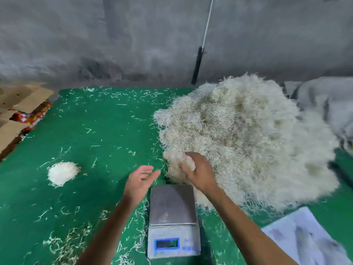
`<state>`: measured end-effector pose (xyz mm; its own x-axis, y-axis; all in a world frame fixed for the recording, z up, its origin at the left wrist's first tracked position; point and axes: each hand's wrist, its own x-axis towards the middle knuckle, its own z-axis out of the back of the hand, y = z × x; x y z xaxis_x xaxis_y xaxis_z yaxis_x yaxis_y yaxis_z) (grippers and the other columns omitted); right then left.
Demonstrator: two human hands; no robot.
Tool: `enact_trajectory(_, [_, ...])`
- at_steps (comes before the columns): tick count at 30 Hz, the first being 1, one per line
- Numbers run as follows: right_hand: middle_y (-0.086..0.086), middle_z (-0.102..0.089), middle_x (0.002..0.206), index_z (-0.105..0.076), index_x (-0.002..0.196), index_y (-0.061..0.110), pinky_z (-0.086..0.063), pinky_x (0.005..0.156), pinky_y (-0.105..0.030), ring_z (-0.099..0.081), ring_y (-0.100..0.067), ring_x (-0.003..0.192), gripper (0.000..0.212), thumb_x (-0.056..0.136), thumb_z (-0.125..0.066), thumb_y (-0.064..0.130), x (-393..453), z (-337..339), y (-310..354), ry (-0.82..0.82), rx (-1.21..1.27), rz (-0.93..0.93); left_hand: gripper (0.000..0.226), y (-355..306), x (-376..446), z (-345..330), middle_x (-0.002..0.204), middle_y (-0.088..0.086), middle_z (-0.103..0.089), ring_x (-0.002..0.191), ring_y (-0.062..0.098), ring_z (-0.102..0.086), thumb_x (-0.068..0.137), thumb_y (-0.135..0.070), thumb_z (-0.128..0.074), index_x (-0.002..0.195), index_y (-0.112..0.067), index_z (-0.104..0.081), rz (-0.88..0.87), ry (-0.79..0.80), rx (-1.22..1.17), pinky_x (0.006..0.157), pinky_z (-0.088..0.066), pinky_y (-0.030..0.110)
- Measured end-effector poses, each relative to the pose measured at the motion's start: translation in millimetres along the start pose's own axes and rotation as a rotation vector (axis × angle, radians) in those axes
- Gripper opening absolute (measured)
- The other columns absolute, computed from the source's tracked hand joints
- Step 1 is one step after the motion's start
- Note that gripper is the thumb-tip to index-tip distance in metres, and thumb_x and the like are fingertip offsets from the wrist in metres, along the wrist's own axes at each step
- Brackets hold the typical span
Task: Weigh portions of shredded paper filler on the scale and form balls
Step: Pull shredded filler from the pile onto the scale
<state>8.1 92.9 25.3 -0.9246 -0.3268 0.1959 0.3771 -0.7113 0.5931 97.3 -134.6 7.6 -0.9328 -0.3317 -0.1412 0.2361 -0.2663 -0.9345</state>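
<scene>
1. The readout on the scale [173, 219] glows blue, but its digits are too blurred to read. A white sheet [303, 238] at 4 o'clock is cut off by the frame edge, and the grey cloth [322, 100] at 2 o'clock runs out of sight.
2. The right hand [198, 172] curls its fingers round a clump of shredded paper [179, 159], at the near edge of the big pile just beyond the scale; motion blur smears the clump.
3. The left hand [140, 181] hovers at the scale's 10 o'clock, palm turned inward, fingers loosely spread and holding nothing.
4. The pile [246, 134] of pale, stringy shreds fills the table from 12 to 3 o'clock.
5. One small white ball [62, 173] sits alone at 9 o'clock, well apart from the scale.
6. Loose strands litter the green table [99, 131]; the scale's steel pan is nearly bare.
</scene>
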Motion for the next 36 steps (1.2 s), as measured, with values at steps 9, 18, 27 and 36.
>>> enact_trajectory(9, [-0.008, -0.051, 0.154, -0.051, 0.150, 0.023, -0.045, 0.109, -0.043, -0.049, -0.031, 0.138, 0.068, 0.095, -0.063, 0.061, -9.3, 43.1, -106.5, 0.070, -0.320, -0.146, 0.048, -38.1, 27.7, -127.2, 0.113, -0.016, -0.064, 0.101, 0.003, -0.062, 0.078, -0.061, -0.075, 0.115, -0.032, -0.065, -0.105, 0.188, 0.179, 0.087, -0.051, 0.026])
enact_trajectory(18, [-0.004, -0.033, 0.163, -0.031, 0.157, 0.026, -0.053, 0.103, -0.051, -0.041, -0.032, 0.143, 0.088, 0.088, -0.066, 0.068, -11.7, 24.9, -149.5, 0.297, -0.516, -0.299, 0.054, -50.5, 55.7, -182.0, 0.119, -0.013, -0.062, 0.111, 0.006, -0.058, 0.076, -0.067, -0.074, 0.117, -0.034, -0.063, -0.147, 0.275, 0.290, 0.092, -0.049, 0.029])
enact_trajectory(27, [-0.005, -0.063, 0.135, -0.050, 0.143, 0.020, -0.051, 0.105, -0.044, -0.060, -0.026, 0.120, 0.048, 0.100, -0.065, 0.033, -10.5, 17.3, -155.0, 0.195, -0.483, -0.211, 0.050, -42.8, 56.3, -181.4, 0.116, -0.013, -0.064, 0.108, 0.006, -0.058, 0.078, -0.059, -0.077, 0.116, -0.030, -0.065, -0.109, 0.269, 0.278, 0.082, -0.044, 0.020])
enact_trajectory(36, [-0.019, -0.064, 0.136, -0.053, 0.144, 0.005, -0.056, 0.097, -0.050, -0.068, -0.031, 0.109, 0.061, 0.095, -0.073, 0.036, 55.5, 83.5, -54.1, -0.195, 0.298, -0.205, 0.049, -77.6, 57.8, -141.7, 0.125, -0.003, -0.064, 0.107, 0.010, -0.062, 0.075, -0.064, -0.077, 0.112, -0.035, -0.063, 0.154, 0.105, -0.183, 0.078, -0.050, 0.029])
